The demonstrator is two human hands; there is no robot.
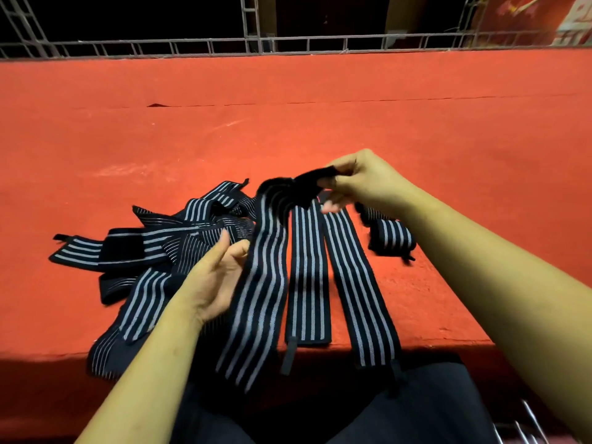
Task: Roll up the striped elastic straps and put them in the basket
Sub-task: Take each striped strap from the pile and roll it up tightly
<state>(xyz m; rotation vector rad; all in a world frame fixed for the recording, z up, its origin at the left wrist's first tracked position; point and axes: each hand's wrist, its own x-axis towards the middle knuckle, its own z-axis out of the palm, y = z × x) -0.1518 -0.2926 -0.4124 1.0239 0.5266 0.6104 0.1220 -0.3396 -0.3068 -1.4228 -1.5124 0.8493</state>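
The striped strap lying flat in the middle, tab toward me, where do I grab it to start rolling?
Pinch the middle strap at its near end, by the black tab reaching past the edge of the red surface, coming from your side. It lies flat, so its long edges offer no lip. The left hand looks free; the right hand pinches a second strap.

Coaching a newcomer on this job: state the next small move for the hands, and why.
Probably bring the left hand onto the hanging strap and begin curling its black end, pinched by the right hand, into a roll. That strap hangs unrolled, and the left hand is open beside it.
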